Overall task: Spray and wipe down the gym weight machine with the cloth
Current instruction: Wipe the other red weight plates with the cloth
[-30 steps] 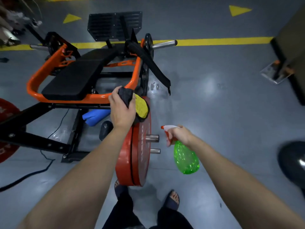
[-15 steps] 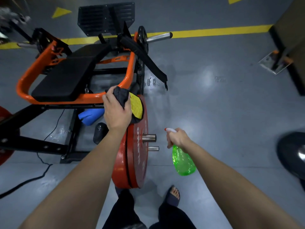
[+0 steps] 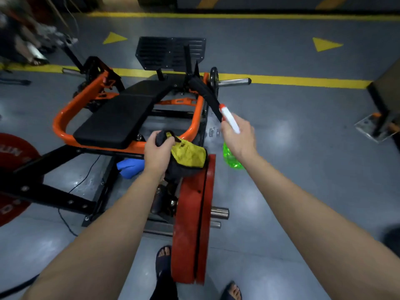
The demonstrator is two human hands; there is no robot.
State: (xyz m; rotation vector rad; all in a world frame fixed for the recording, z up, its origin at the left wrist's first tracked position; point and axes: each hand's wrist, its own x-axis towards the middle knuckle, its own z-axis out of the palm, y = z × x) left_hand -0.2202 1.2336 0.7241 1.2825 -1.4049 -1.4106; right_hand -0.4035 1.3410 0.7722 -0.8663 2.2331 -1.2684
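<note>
A pair of red plates stands on edge at the near end of the weight machine. Beyond them the machine's orange frame loops around a black pad. A slatted footplate sits farther off, and a black strap slants down the frame's right side. Left of the plates, under the frame, lies a blue object (too blurred to name), and a thin cable trails over the grey floor. Far to the plates' left, a third red plate is cut by the picture's edge.

That makes three red plates in all. There are two steel pegs jutting from the pair's right face. Two yellow lines and two yellow triangles mark the floor beyond, and two sandalled feet stand at the pair's near end. There is one cloth and one bottle.

The left hand is just above the plates' far top corner, fingers curled tightly around the bunched yellow-and-dark cloth, which droops onto that corner. The right hand, just right of the same corner, is wrapped around the neck of the green spray bottle. The bottle's white head and red nozzle point away toward the strap, which lies directly ahead of the nozzle. Its green body hangs below the hand, beside the plates.
</note>
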